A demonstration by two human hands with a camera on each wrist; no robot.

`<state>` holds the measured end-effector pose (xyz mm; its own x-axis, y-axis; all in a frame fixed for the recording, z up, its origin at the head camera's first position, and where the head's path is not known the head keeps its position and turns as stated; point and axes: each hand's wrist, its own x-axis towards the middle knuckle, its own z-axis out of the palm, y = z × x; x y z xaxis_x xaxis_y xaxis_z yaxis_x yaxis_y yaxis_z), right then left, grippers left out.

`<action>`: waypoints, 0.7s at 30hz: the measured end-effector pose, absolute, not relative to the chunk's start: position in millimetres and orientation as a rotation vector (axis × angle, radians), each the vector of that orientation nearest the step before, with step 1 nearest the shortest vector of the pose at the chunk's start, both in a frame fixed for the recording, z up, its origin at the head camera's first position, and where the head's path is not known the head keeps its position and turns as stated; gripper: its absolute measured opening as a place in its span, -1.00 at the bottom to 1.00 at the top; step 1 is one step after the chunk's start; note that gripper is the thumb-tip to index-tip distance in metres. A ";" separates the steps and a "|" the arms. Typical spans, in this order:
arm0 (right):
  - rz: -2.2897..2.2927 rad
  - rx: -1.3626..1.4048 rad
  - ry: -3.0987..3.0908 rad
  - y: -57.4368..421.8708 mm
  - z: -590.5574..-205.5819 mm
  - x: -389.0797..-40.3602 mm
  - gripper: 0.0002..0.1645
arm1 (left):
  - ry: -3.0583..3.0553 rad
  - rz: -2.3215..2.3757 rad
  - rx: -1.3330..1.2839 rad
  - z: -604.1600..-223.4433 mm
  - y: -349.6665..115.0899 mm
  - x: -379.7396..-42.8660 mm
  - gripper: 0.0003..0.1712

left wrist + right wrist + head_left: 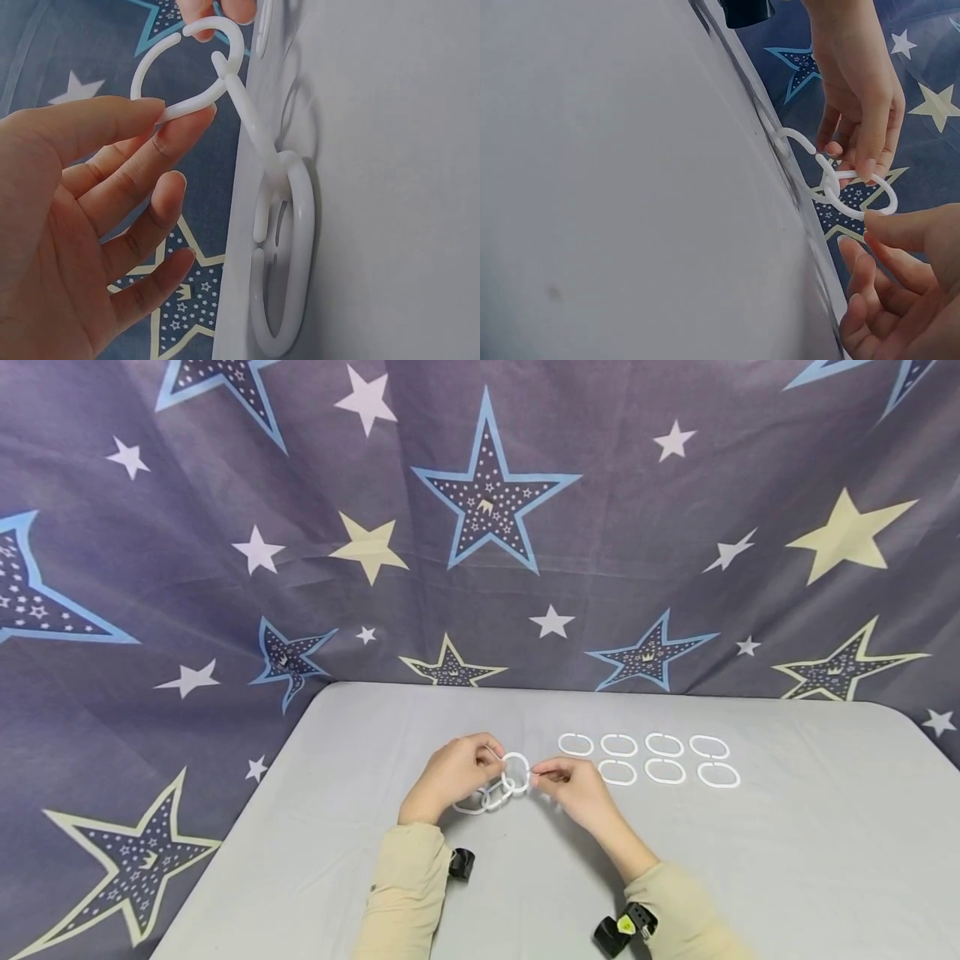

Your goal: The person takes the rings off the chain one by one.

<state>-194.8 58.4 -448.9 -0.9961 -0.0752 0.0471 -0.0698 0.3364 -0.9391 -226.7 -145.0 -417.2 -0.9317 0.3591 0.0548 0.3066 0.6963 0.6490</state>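
Note:
My left hand [456,774] pinches a white plastic chain link [196,103] between thumb and index finger, its other fingers loosely bent. On the link's opposite side, my right hand [907,277] pinches the same link with thumb and fingertip. A narrow gap shows in this link's ring in the left wrist view. Through it hangs a second white link [251,124], tilted downward. A third link [301,225] is hooked to the second, at the tabletop; it too has a gap in its side.
Several loose white links [664,734] lie in two rows on the grey-covered table [810,843], right of and beyond my right hand. Behind the table hangs a dark star-patterned cloth [615,543]. Black wrist devices [462,865] are on both forearms.

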 end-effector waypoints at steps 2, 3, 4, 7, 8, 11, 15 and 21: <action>-1.813 -0.144 2.539 57.2 -449.7 -194.2 -0.84 | 2.816 1.066 0.552 -417.6 -145.0 -226.3 -0.90; -1.819 -0.145 2.529 56.6 -450.0 -193.8 -0.83 | 2.813 1.069 0.547 -417.7 -145.0 -226.0 -0.90; -1.825 -0.148 2.519 56.2 -450.3 -193.4 -0.82 | 2.809 1.073 0.545 -417.8 -144.9 -225.8 -0.90; -1.841 -0.150 2.494 55.1 -451.2 -192.6 -0.80 | 2.798 1.083 0.541 -418.3 -144.6 -225.0 -0.90; -1.845 -0.147 2.486 54.8 -451.5 -192.4 -0.80 | 2.794 1.087 0.538 -418.4 -144.5 -224.8 -0.90; -1.849 -0.140 2.471 54.1 -452.4 -191.9 -0.79 | 2.788 1.088 0.531 -419.0 -144.2 -224.3 -0.90; -1.835 -0.130 2.474 53.5 -453.0 -191.7 -0.81 | 2.782 1.081 0.533 -419.1 -143.9 -224.0 -0.89; -1.817 -0.115 2.500 52.3 -454.2 -194.5 -0.84 | 2.802 1.052 0.536 -418.7 -144.2 -225.4 -0.86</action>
<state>-194.5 52.3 -454.2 -0.9960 -0.0891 0.0040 -0.0313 0.3074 -0.9511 -225.4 -144.2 -418.7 -0.9328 0.3591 0.0291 0.2896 0.6991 0.6538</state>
